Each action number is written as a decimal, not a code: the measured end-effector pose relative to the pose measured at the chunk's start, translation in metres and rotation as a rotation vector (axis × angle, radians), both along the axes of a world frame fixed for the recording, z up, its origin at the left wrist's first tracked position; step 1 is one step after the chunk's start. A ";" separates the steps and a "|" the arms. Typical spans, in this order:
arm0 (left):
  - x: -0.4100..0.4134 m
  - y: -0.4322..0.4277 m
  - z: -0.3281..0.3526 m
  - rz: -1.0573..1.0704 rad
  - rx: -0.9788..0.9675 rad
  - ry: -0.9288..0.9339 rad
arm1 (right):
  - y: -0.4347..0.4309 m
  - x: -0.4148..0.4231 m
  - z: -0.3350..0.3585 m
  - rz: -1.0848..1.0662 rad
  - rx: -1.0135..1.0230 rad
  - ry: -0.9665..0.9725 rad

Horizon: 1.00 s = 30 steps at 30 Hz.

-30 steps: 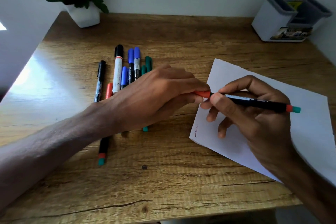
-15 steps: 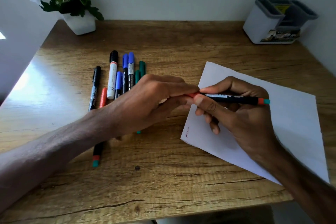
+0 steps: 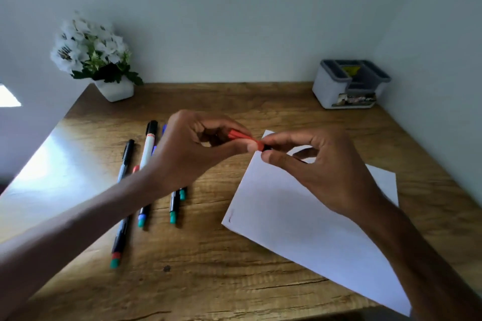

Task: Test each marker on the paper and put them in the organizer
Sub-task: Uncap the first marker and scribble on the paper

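Aloft, both hands [image 3: 187,156] [image 3: 328,167] on red marker [image 3: 241,137]

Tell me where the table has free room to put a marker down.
Free: the back strip of table between the flower pot and the organizer; the near wood between the markers and the paper. Crowded: left of centre, where markers lie close together.

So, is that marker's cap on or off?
On the tip: red cap, in left hand, meets barrel in right hand. Fully seated: cannot tell.
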<state>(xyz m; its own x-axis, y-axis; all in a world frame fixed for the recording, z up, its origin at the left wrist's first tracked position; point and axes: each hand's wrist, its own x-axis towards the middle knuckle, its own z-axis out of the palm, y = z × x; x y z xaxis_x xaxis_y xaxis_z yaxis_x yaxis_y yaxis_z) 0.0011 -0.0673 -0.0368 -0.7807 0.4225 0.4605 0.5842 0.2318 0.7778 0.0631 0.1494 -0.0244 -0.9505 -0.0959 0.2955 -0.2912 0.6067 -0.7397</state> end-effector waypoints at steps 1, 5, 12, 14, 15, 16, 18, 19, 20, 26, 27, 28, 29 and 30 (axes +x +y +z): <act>-0.001 0.008 0.004 -0.011 0.003 -0.004 | 0.001 -0.002 0.003 0.006 0.038 0.022; -0.018 0.036 0.013 0.007 0.041 -0.099 | 0.018 -0.020 0.006 -0.084 0.047 0.073; -0.060 0.056 -0.008 -0.074 -0.571 0.147 | 0.063 -0.068 0.002 -0.334 -0.107 0.217; -0.066 0.058 -0.016 -0.098 -0.669 0.154 | 0.074 -0.080 0.010 -0.368 -0.127 0.309; -0.068 0.058 -0.019 -0.103 -0.701 0.152 | 0.079 -0.086 0.015 -0.396 -0.117 0.362; -0.069 0.059 -0.021 -0.108 -0.723 0.151 | 0.084 -0.092 0.021 -0.434 -0.098 0.422; -0.071 0.059 -0.024 -0.116 -0.750 0.154 | 0.096 -0.107 0.030 -0.506 -0.096 0.532; -0.073 0.060 -0.025 -0.119 -0.752 0.161 | 0.103 -0.115 0.033 -0.525 -0.110 0.572; -0.074 0.060 -0.026 -0.120 -0.754 0.164 | 0.110 -0.123 0.035 -0.539 -0.117 0.600; -0.073 0.061 -0.027 -0.131 -0.760 0.159 | 0.134 -0.153 0.021 -0.566 -0.037 0.638; -0.073 0.061 -0.027 -0.135 -0.753 0.162 | 0.134 -0.155 0.015 -0.564 -0.029 0.627; -0.072 0.061 -0.027 -0.138 -0.747 0.163 | 0.135 -0.156 0.010 -0.564 -0.022 0.615; -0.073 0.061 -0.028 -0.140 -0.742 0.161 | 0.136 -0.157 0.005 -0.559 -0.015 0.602; -0.073 0.060 -0.029 -0.141 -0.739 0.162 | 0.136 -0.157 0.001 -0.553 -0.002 0.586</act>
